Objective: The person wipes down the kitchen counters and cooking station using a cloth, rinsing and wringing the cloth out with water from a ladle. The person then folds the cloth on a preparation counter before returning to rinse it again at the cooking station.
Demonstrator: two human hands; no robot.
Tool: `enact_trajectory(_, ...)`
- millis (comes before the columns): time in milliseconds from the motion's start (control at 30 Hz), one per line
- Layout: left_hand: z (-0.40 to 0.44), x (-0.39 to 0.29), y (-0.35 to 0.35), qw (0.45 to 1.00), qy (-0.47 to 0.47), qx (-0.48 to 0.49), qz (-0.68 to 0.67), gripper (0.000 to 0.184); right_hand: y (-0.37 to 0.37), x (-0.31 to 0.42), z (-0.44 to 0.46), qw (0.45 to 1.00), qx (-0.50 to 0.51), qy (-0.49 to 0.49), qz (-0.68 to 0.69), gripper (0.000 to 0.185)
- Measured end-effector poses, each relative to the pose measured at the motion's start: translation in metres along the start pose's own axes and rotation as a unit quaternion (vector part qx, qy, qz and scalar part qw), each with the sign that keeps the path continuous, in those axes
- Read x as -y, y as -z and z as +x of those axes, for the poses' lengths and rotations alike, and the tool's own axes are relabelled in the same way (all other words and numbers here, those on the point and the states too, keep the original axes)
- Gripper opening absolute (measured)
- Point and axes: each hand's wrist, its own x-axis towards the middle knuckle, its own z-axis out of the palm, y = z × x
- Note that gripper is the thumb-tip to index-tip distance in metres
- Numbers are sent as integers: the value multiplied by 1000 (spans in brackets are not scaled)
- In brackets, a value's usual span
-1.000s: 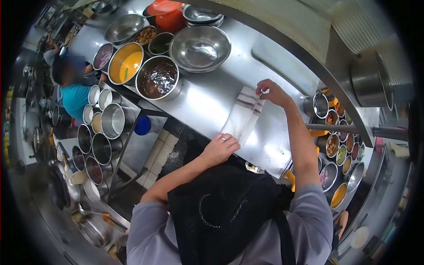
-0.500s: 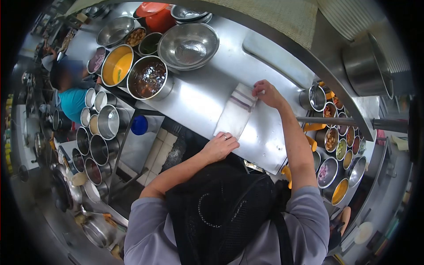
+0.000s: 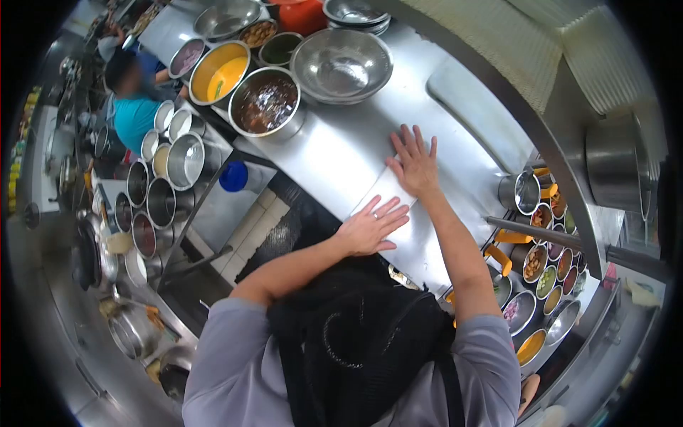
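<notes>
A white folded cloth [image 3: 386, 185] lies flat on the stainless steel counter [image 3: 331, 171]. My left hand [image 3: 371, 228] rests on its near end, palm down with the fingers spread. Over its far end lies my right hand [image 3: 415, 164], also flat with fingers apart. Only a narrow strip of the cloth shows between the two hands; the rest is covered, and its stripes are hidden.
A pot of dark sauce [image 3: 265, 103], a pot of yellow liquid [image 3: 222, 75] and a steel bowl [image 3: 341, 65] stand at the back left. A steel rail [image 3: 541, 231] and several ingredient tubs are at right. A person in a teal shirt [image 3: 136, 121] stands at left.
Both hands have gone from gripping the cloth at its ends to lying flat on it with fingers spread. The cloth now looks narrower. The view has shifted.
</notes>
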Motion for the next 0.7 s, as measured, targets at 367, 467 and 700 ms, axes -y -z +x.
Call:
enact_trajectory(367,-27,-11,10,906,394,-106,-115,55,52,-19,19,979,141,76,124,53)
enact_trajectory(467,-14,-2,2,879,431,-88,-181,44,58,-11,30,975,200,65,76,44)
enact_trajectory(700,-58,9,0,845,406,-168,-305,31,110,-11,49,951,250,173,56,29)
